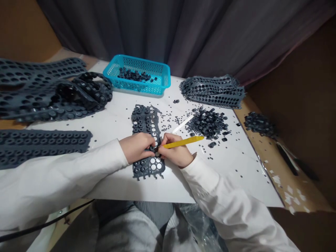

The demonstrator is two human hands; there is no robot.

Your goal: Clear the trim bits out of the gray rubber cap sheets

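Note:
A dark grey rubber sheet (144, 120) full of moulded rings lies on the white board (236, 168) in front of me; some of its holes are empty. My left hand (138, 147) is closed and pinches the sheet near its right edge. My right hand (175, 154) is closed round a yellow stick tool (186, 141), whose tip meets the sheet right beside my left fingers. A pile of loose black rubber rings (208, 123) sits just beyond my right hand.
A blue plastic basket (164, 82) holding some rings stands at the back. Stacks of uncut rubber sheets (47, 94) fill the left; a stack of emptied sheets (212, 91) lies back right. Another ring heap (259, 124) and dark tools (288, 159) rest on the right. Small scraps litter the board.

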